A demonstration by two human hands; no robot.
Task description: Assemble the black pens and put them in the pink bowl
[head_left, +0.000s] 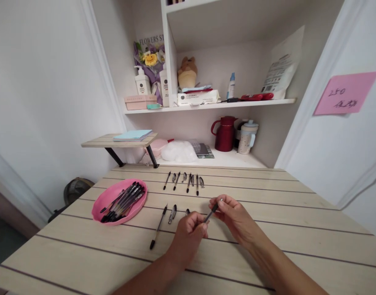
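left hand (188, 237) pinches pen (211, 212); pink tray (110, 192) holds pens (124, 199).

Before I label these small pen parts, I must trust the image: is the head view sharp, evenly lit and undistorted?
Head view: light soft and even, no glare on the table, faint shadow under the left hand and right hand; wide-angle bending bows the walls at the edges; the pen they hold and the row of parts look small, slightly soft.
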